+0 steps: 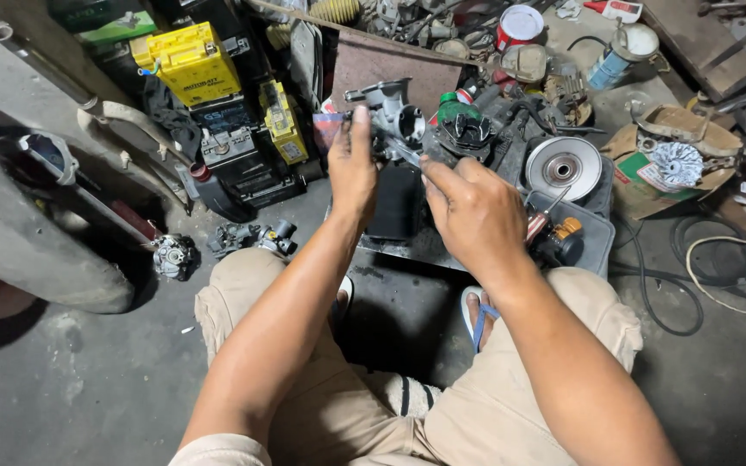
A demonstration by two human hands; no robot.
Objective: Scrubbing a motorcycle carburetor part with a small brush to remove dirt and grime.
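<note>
View: head camera, looking down past bent knees in tan trousers to a cluttered workshop floor.
Landmark: the carburettor body [395,121], a grey cast-metal part held up in front of the person, above a dark metal tray [593,242].
Left hand [351,164]: raised at the carburettor's left side, fingers closed round the casting with one finger standing up along its edge; it seems to steady the part in the air so that the other hand can work on it.
Right hand [475,211]: just below and right of the carburettor, fingers pinched shut on a thin metal tool [405,155] whose tip angles up to the casting's underside. Whether the tip is inside an opening or only touching, I cannot tell.
Behind the carburettor: a green-capped bottle [449,105] and a black finned part [466,131], close by.
Right of the carburettor: a round silver clutch-like disc [562,167] lying flat at the tray's far end; further right a cardboard box [649,173] holding a small finned wheel.
Left of the carburettor: a stack of yellow and black batteries [190,62], well apart.
Below left of the carburettor: two small loose engine parts [252,235] on the concrete, near the left knee.
Below the carburettor: a foot in a blue-strapped sandal [477,312] between the knees.
</note>
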